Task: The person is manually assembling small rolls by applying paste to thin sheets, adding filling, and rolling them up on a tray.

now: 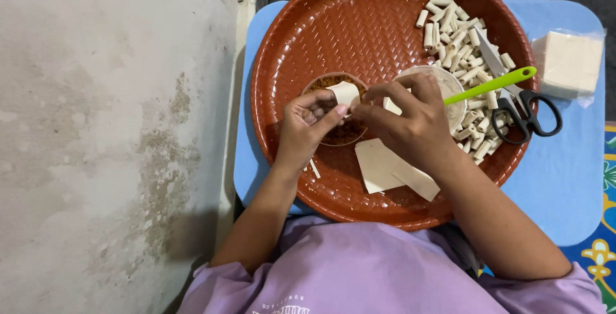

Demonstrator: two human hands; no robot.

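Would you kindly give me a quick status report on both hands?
Left hand and right hand both pinch wrapper piece over filling bowl. Nothing obstructing. Scissors rest aside.

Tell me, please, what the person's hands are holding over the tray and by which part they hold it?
Both hands hold one small pale wrapper piece: the left hand pinches its lower left edge, the right hand its right side, above a small bowl of brown filling.

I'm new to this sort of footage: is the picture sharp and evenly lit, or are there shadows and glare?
Head view: soft, even light, no harsh glare; the woven tray shows only a faint sheen. Both hands, left hand and right hand, look sharp, as does the wrapper piece they pinch. A soft shadow darkens the wall beside the left arm.
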